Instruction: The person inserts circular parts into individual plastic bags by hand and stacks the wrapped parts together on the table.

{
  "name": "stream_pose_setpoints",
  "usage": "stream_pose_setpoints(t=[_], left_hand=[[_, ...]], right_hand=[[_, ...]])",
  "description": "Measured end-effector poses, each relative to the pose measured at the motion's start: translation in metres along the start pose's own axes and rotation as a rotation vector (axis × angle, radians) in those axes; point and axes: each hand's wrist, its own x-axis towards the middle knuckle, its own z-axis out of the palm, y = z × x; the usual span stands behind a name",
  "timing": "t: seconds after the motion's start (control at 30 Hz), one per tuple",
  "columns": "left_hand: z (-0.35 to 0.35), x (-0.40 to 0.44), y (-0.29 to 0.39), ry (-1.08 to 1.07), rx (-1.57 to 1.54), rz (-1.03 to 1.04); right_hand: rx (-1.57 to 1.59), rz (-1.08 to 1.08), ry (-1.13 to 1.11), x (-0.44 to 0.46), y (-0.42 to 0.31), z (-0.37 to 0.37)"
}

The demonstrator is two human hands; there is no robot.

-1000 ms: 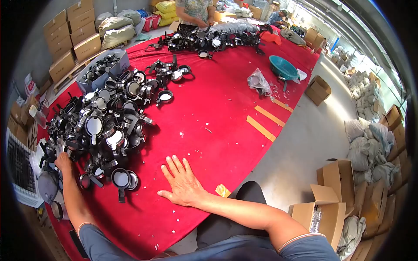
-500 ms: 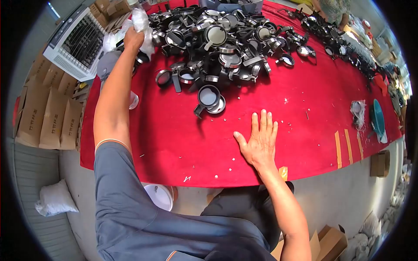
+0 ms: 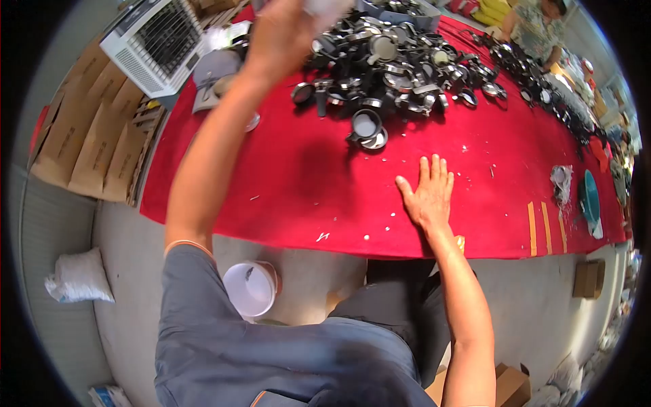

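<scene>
My left hand [image 3: 281, 41] is raised at the top of the view, smeared by motion, its fingers closed on a crumpled, whitish plastic bag [image 3: 327, 8] partly cut off by the frame. Flat on the red cloth [image 3: 291, 197] lies my right hand [image 3: 430, 200], fingers spread and holding nothing. Beyond it is a large heap of round, metal-rimmed pieces with black handles [image 3: 400, 74]. One black-rimmed round piece [image 3: 366, 124] lies at the heap's near edge, leaning on another.
A grey cap [image 3: 215, 68] lies at the table's left edge, near a white air cooler [image 3: 159, 44] and cardboard boxes [image 3: 88, 129]. A white bucket [image 3: 251, 288] stands below. At right are a teal basin [image 3: 590, 197] and tape strips [image 3: 531, 227]. Another person [image 3: 536, 30] is across the table.
My left hand has lifted the plastic bag from the heap's left side and swung it up and right. My right hand stays flat on the cloth. The view has shifted.
</scene>
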Motion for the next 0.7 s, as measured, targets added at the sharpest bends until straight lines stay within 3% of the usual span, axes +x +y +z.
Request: stream_pose_setpoints(t=[0.1, 0.17, 0.23, 0.3, 0.4, 0.5, 0.6, 0.7], left_hand=[[-0.024, -0.066, 0.055, -0.014, 0.115, 0.429], [-0.034, -0.130, 0.085, -0.158, 0.195, 0.255], [-0.032, -0.182, 0.092, -0.248, 0.179, 0.142], [-0.036, -0.219, 0.101, -0.360, 0.145, 0.036], [-0.054, -0.237, 0.127, -0.394, -0.181, -0.151], [-0.070, -0.241, 0.139, -0.281, -0.262, -0.027], [-0.084, -0.243, 0.141, -0.164, -0.267, -0.121], [-0.078, -0.256, 0.131, -0.054, -0.188, -0.296]], right_hand=[[-0.033, -0.006, -0.058, 0.004, 0.006, 0.002], [0.105, -0.020, -0.125, 0.006, 0.016, -0.012], [0.136, -0.091, 0.063, -0.003, 0.028, -0.014], [0.149, -0.142, 0.110, -0.016, 0.032, -0.026], [0.226, -0.154, 0.134, -0.039, 0.033, -0.036], [0.270, -0.171, 0.177, -0.066, 0.028, -0.042], [0.305, -0.203, 0.196, -0.090, 0.021, -0.049], [0.323, -0.164, 0.080, -0.105, 0.024, -0.053]])
